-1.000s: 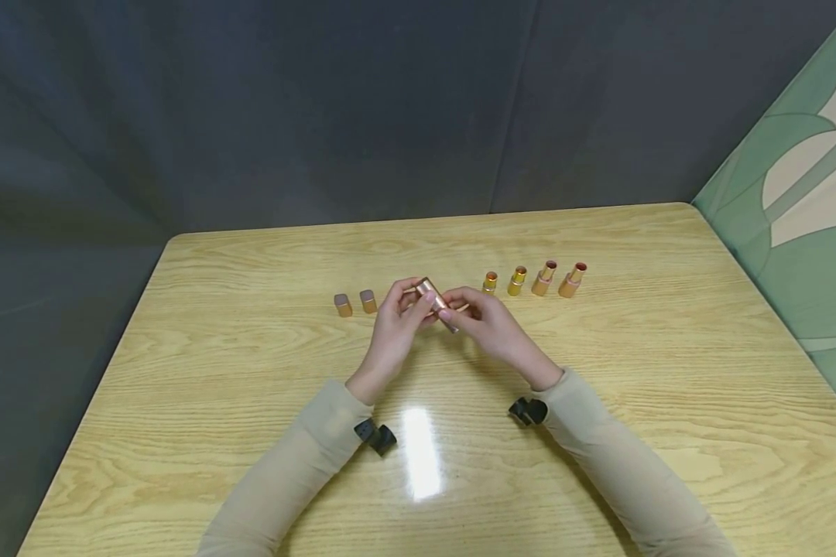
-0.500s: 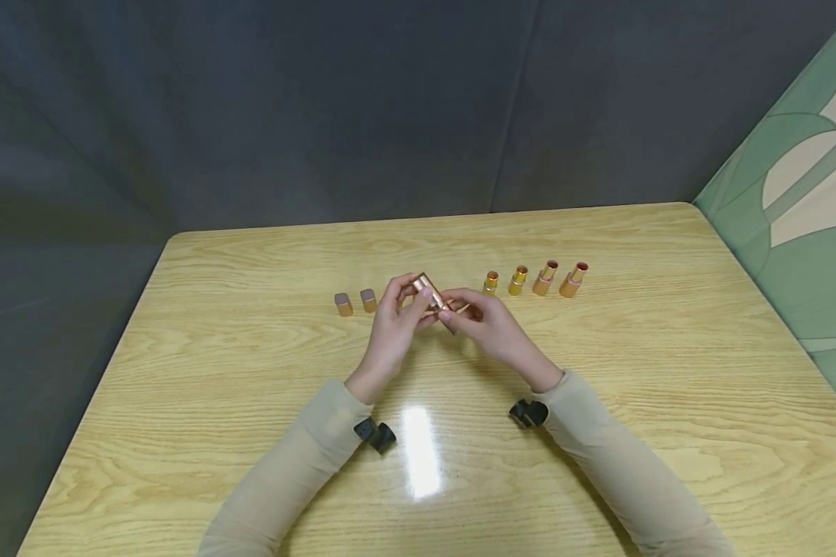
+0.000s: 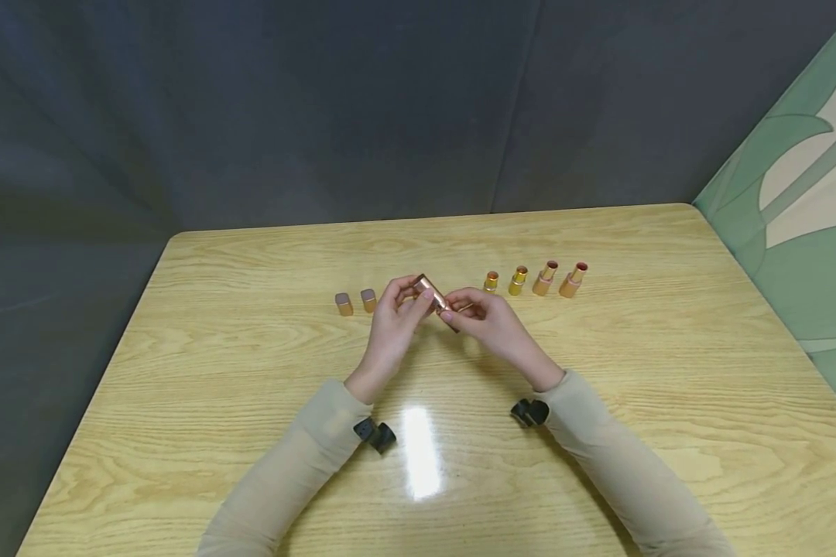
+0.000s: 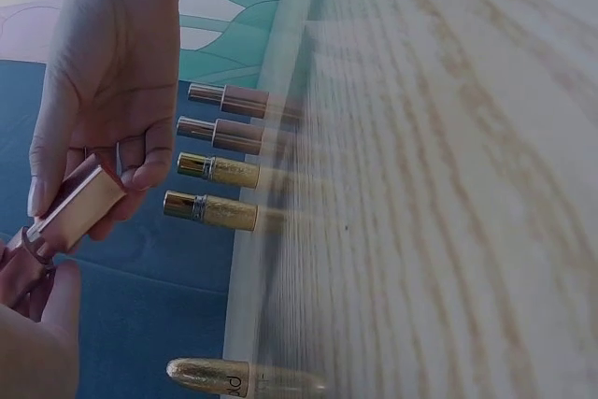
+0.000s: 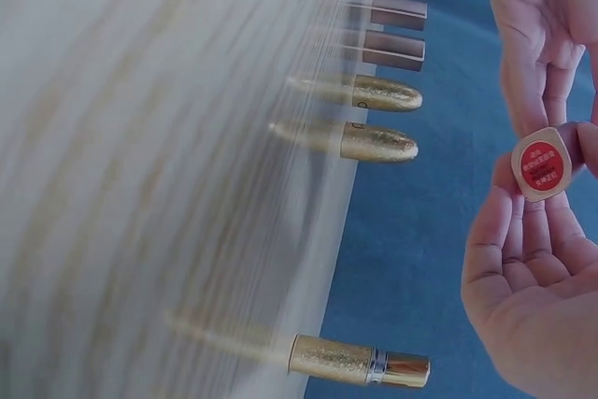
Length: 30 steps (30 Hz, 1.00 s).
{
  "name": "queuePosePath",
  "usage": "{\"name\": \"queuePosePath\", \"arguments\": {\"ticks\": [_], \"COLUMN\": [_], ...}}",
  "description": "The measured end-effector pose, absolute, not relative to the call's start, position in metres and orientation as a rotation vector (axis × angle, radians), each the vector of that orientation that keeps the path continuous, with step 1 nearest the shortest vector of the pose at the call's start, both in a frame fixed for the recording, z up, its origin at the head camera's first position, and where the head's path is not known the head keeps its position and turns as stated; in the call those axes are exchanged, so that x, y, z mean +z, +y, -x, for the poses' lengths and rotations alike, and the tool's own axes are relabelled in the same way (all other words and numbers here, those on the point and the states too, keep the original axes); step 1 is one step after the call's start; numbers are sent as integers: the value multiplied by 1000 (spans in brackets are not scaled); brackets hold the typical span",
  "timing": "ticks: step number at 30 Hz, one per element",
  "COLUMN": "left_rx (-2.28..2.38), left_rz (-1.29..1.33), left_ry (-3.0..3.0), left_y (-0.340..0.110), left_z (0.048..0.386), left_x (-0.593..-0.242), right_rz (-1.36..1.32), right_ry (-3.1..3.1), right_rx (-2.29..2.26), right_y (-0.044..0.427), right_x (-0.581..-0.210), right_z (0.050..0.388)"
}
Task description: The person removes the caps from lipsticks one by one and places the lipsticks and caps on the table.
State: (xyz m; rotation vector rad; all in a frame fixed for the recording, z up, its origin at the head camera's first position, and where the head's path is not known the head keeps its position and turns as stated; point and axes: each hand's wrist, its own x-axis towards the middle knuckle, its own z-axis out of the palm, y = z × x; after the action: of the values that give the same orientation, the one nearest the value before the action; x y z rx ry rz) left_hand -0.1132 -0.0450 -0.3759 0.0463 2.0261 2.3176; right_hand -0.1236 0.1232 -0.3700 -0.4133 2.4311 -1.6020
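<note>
A rose-gold lipstick (image 3: pixel 437 303) is held aslant above the table between both hands. My left hand (image 3: pixel 395 325) pinches its upper-left end, the cap (image 4: pixel 21 273), with the thumb on the near side. Thumb and fingers of my right hand (image 3: pixel 488 323) grip the lower-right end, the base (image 4: pixel 84 205). A narrower shiny neck shows between the two parts in the left wrist view, so they look slightly apart there. The base's end carries a red round label (image 5: pixel 542 165), facing the right wrist camera. Fingers hide part of the cap.
Right of the hands stand uncapped gold lipsticks (image 3: pixel 518 281) and pink-gold lipsticks (image 3: pixel 573 280) in a row. At left stand two square rose-gold caps (image 3: pixel 344 304); two gold rounded caps (image 5: pixel 378 144) stand beside them, behind the left hand in the head view. A dark curtain (image 3: pixel 334 116) hangs behind the table.
Both hands stay nearly in place. The lipstick between them has shifted and turned only slightly. The row of lipsticks and the caps have not moved.
</note>
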Motion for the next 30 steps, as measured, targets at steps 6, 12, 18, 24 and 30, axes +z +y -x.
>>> {"name": "queuePosePath", "arguments": {"ticks": [6,12,18,24,30], "left_rx": [2330,2353,2385,2400,2378], "left_rz": [-43,-34,-44,-64,-28], "left_ry": [2014,2016,2012,2064,2143], "left_y": [-46,-47,-49,-51,-56], "left_z": [114,116,117,117,117], "left_x": [-375,-374,-373,-372,-371], "right_rz": [378,362,334,332,311], "right_ry": [2422,2403,2394,2403,2409], "right_rx": [-1601,-1603,-1593,-1588,-1587], "right_y": [125,126,126,128,132], "right_x": [-371,-371,-371,-370,-371], "right_z": [125,125,125,124,125]}}
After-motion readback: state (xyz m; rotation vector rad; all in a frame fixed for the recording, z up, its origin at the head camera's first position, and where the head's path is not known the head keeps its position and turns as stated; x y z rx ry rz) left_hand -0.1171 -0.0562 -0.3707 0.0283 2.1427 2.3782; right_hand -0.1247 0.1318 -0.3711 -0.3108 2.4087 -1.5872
